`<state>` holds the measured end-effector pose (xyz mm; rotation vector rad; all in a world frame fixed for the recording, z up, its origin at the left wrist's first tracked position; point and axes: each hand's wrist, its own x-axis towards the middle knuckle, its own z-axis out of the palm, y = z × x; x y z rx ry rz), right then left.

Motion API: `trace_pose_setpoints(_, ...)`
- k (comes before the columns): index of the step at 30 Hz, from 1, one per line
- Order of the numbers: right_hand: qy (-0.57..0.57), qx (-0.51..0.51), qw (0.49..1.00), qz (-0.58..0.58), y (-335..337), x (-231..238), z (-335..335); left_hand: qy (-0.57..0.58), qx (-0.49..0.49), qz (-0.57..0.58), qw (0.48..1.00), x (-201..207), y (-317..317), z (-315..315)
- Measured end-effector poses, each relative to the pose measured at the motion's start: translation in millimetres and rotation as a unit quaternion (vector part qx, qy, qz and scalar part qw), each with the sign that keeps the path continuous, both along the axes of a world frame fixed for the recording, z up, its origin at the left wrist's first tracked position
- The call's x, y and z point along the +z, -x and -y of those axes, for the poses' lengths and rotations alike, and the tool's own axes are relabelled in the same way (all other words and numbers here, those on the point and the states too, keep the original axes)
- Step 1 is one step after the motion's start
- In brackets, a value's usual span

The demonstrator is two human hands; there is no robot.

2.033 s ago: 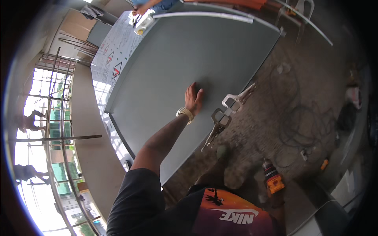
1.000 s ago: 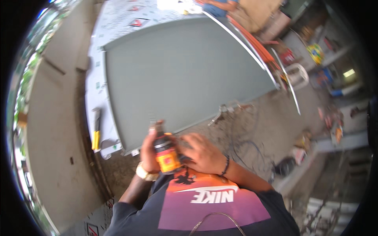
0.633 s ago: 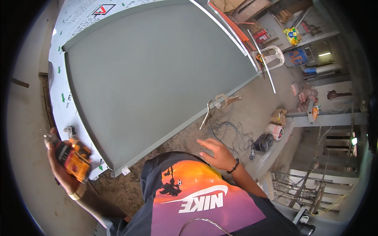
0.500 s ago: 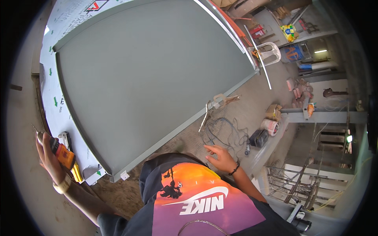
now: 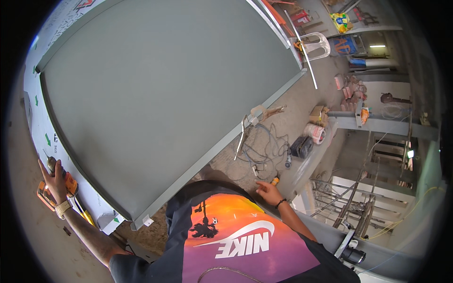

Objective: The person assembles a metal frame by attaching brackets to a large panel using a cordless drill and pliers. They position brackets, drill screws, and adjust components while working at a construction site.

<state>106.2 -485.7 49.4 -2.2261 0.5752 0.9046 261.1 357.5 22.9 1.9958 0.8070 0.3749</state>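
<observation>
My left hand (image 5: 56,181) is stretched far out to the left, closed around an orange and black cordless drill (image 5: 63,173). The drill's tip points at the white film-covered edge of a large grey panel (image 5: 155,89) that fills the upper left of the view. My right hand (image 5: 268,192) hangs at my right side with fingers loosely spread, holding nothing, above the concrete floor. A watch sits on my left wrist and a dark band on my right.
A yellow-handled tool (image 5: 85,214) lies by the panel's near corner. Tangled cables (image 5: 266,151), a clamp (image 5: 259,113), a dark bag (image 5: 301,146) and a small box (image 5: 318,113) lie on the floor to the right. A white plastic chair (image 5: 315,45) stands far back.
Two seconds ago my left hand lay flat on the panel. Both hands then held the drill at my chest. My left hand has since carried it out to the panel's left edge; my right let go.
</observation>
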Motion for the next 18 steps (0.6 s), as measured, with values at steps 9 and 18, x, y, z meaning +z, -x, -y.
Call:
trace_pose_setpoints(9, 0.005, 0.084, 0.992, 0.099, -46.4, -22.7, 65.4, 0.313, 0.085, 0.143, 0.935, 8.8, 5.3, -116.8)
trace_pose_setpoints(18, 0.043, 0.031, 0.998, 0.027, -53.1, -26.8, 134.6, 0.128, 0.411, 0.015, 0.903, -9.4, -16.8, -175.0)
